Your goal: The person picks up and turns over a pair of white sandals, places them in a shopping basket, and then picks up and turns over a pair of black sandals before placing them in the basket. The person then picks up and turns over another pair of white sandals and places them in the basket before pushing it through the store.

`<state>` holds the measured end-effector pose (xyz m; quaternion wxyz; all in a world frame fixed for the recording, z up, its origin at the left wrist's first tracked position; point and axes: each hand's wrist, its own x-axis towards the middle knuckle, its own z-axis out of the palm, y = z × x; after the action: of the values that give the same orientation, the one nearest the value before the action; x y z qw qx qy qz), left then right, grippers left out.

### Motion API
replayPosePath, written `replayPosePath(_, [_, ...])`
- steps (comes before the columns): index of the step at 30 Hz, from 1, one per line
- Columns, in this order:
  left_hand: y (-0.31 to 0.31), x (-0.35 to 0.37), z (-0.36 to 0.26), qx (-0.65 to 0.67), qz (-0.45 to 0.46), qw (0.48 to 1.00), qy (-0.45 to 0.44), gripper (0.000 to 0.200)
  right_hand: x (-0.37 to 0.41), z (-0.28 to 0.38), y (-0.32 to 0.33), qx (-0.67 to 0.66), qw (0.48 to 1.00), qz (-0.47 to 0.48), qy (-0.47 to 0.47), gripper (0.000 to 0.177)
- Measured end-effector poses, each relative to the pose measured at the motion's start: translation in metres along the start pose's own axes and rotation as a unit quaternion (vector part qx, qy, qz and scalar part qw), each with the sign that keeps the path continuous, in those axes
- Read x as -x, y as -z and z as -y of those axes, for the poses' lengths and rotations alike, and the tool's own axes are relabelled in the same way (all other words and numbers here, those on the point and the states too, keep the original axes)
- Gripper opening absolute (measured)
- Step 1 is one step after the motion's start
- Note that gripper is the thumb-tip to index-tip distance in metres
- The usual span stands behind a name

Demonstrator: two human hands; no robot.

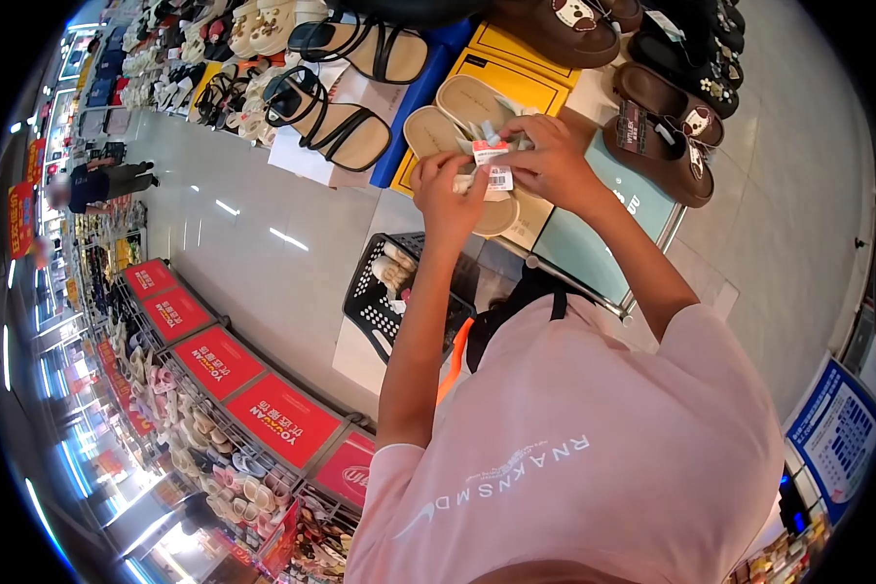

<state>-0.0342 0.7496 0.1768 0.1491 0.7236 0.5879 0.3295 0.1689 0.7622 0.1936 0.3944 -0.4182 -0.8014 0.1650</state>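
Note:
My left hand and my right hand meet over a pair of beige sandals on yellow shoe boxes. Between them is a white price tag with a red top and a barcode. Both hands have curled fingers, pinching the tag from its left and right edges. My fingers partly cover the sandal straps. Left of these lie black strappy sandals with tan insoles. To the right, brown clogs with a dog-face charm rest on a pale green box.
A black shopping basket with light-coloured items stands below my left forearm. Red sign panels top a curved rack of shoes at lower left. Another person is in the aisle at far left. A blue notice board stands at right.

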Motion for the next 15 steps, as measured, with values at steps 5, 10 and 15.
replayPosePath(5, [-0.006, 0.003, 0.006, 0.021, -0.025, 0.999, 0.008, 0.026, 0.008, 0.007, 0.004, 0.005, 0.997, 0.001, -0.083, 0.037])
replayPosePath(10, [-0.006, 0.012, 0.002, -0.016, -0.013, 0.999, 0.042, 0.027, 0.004, 0.016, 0.004, 0.046, 0.994, 0.072, -0.063, 0.036])
replayPosePath(15, [-0.001, 0.01, 0.016, 0.098, 0.025, 0.994, 0.036, 0.027, -0.003, 0.028, 0.002, 0.075, 0.988, 0.133, -0.024, 0.042])
